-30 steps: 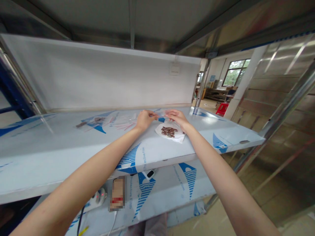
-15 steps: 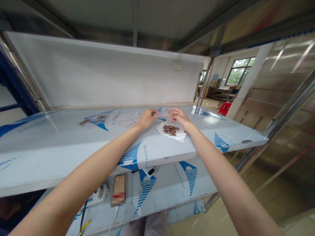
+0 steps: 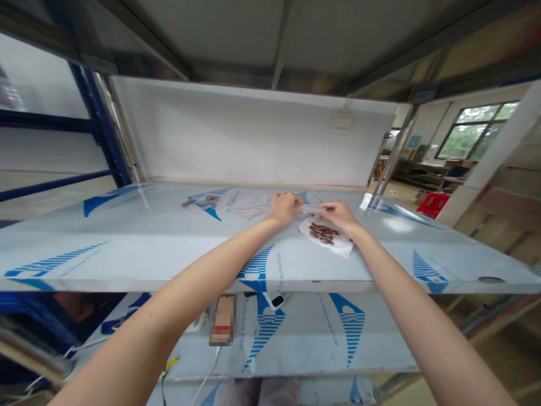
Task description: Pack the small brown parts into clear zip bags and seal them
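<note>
My left hand (image 3: 287, 206) and my right hand (image 3: 338, 214) pinch the two ends of a small clear plastic bag (image 3: 311, 209) just above the shelf. Right below the bag, several small brown pieces (image 3: 323, 233) lie in a heap on a white sheet or pouch (image 3: 345, 246). To the left of my left hand, flat clear bags with pinkish-red edges (image 3: 249, 206) rest on the shelf. Farther left are more clear bags holding small brown items (image 3: 207, 200). Whether the held bag contains anything cannot be made out.
The film-covered shelf (image 3: 139, 242) has a white panel behind it and a metal shelf overhead. On the lower shelf lie a phone (image 3: 223, 320) with a white cable and a small white device (image 3: 276, 301). A red stool (image 3: 433, 204) stands at the right.
The view has swung left, so things sit farther right in the picture. My right hand's fingers have closed in on the bag's right end, and the bag is stretched flatter between my hands.
</note>
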Demonstrator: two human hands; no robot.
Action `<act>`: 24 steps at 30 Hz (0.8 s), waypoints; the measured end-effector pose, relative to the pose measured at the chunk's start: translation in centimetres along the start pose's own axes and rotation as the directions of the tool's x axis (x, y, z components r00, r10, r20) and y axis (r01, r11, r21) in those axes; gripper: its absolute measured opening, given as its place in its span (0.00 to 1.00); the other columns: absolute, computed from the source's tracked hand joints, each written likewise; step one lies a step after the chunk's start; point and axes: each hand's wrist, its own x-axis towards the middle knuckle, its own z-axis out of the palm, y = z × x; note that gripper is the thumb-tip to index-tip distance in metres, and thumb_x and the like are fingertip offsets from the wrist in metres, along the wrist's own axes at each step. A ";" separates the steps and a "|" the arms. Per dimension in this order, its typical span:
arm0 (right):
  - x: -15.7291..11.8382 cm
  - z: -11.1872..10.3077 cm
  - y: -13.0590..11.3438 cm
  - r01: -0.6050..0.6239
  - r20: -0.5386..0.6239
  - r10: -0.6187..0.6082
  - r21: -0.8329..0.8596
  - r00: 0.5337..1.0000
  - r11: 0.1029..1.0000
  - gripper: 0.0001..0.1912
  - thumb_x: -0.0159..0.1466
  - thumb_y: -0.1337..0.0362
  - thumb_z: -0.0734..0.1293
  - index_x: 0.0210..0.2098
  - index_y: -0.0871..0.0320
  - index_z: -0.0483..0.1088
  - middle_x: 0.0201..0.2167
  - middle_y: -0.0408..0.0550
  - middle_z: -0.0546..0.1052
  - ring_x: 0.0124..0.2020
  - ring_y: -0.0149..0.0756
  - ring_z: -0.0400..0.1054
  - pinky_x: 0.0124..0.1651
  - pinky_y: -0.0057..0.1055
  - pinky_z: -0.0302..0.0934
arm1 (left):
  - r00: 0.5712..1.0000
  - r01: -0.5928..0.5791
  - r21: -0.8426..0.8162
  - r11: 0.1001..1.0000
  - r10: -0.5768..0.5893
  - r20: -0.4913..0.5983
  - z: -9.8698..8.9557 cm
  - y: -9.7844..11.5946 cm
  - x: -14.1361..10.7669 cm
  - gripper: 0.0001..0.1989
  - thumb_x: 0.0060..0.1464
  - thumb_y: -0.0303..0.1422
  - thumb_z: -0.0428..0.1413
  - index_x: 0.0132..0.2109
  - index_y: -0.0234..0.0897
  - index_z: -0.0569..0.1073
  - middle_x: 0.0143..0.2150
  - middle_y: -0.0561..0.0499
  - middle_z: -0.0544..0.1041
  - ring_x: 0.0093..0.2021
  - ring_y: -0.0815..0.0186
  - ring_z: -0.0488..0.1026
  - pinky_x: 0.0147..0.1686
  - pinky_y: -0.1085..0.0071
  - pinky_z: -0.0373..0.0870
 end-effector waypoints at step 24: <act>-0.6 0.0 -0.8 -0.034 0.017 0.033 0.051 0.999 0.998 0.14 0.50 0.57 0.65 0.33 0.59 0.72 0.32 0.49 0.76 0.26 0.33 0.68 0.28 0.28 0.59 | 0.994 0.062 0.165 0.984 -0.076 0.076 0.0 0.7 0.2 0.13 0.57 0.34 0.47 0.43 0.40 0.75 0.44 0.48 0.77 0.50 0.59 0.70 0.50 0.63 0.59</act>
